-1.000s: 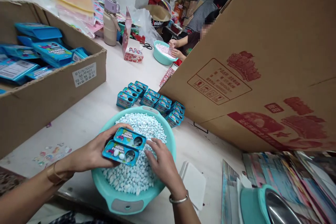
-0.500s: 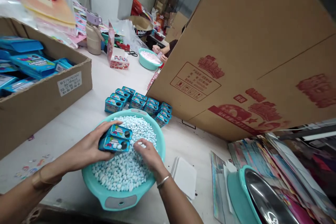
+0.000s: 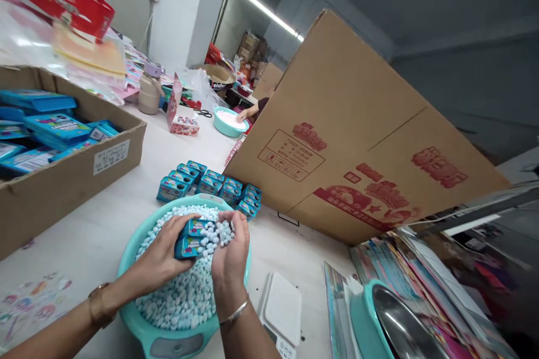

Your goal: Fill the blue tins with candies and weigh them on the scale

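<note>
My left hand (image 3: 162,261) grips two small teal tins (image 3: 191,238) side by side over a teal basin (image 3: 145,332) full of pale blue-white candies (image 3: 181,297). My right hand (image 3: 231,255) is cupped against the tins with a scoop of candies (image 3: 219,234) in its palm, spilling onto them. Both wrists wear bracelets. Behind the basin stand several filled teal tins (image 3: 210,185) in rows on the white table.
A large tilted cardboard box (image 3: 349,146) fills the right. An open carton (image 3: 63,174) of blue packs sits left. A small white scale (image 3: 280,311), a teal scoop pan (image 3: 391,325) and magazines lie right. Another person's hand (image 3: 242,115) works at a far basin (image 3: 227,122).
My right hand has scooped candies from the basin and lifted them against the tins. The camera has tilted up, showing more of the room.
</note>
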Demonstrator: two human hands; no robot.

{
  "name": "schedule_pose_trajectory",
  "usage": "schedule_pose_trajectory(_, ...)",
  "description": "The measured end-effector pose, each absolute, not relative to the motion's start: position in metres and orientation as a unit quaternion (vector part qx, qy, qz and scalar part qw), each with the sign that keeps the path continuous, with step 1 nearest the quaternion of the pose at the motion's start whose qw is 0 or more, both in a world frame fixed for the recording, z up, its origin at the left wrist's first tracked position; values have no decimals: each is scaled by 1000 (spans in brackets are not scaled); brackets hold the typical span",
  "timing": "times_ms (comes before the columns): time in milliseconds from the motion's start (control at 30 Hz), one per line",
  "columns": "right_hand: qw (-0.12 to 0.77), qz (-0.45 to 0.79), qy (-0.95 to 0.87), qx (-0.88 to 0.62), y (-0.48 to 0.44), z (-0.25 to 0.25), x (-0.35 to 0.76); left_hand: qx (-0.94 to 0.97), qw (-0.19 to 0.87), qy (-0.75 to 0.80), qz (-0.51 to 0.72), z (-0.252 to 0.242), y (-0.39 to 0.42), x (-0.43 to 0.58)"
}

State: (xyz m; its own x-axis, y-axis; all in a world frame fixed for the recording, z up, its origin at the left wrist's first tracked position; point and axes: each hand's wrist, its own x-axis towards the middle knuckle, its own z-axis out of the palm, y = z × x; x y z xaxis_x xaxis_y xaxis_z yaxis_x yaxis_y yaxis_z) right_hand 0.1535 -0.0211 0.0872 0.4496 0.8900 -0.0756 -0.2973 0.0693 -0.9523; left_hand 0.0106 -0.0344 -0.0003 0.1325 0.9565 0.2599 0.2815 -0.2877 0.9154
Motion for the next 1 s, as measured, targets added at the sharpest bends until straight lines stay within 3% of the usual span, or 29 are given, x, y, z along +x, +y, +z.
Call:
schedule_pose_trajectory(167, 669, 452, -303, -506, -15, 96, 169, 611, 430, 450, 488, 2, -40, 12)
schedule_pose_trajectory(367, 576, 481, -379, -542, -16, 79, 165, 606, 474, 432, 470, -5, -37, 12)
schedule_pose_trajectory(667, 556, 449, -413, -564, -12, 60, 167, 629, 464, 430, 452, -14, -25, 11)
schedule_pose_trajectory(900, 413, 351, -632, -554, -25, 68, 199, 630, 450, 436, 458, -9, -19, 3)
schedule_pose_trajectory(1000, 263, 265, -811, -450, -26, 82, 212, 599, 509, 422, 451, -14, -20, 1)
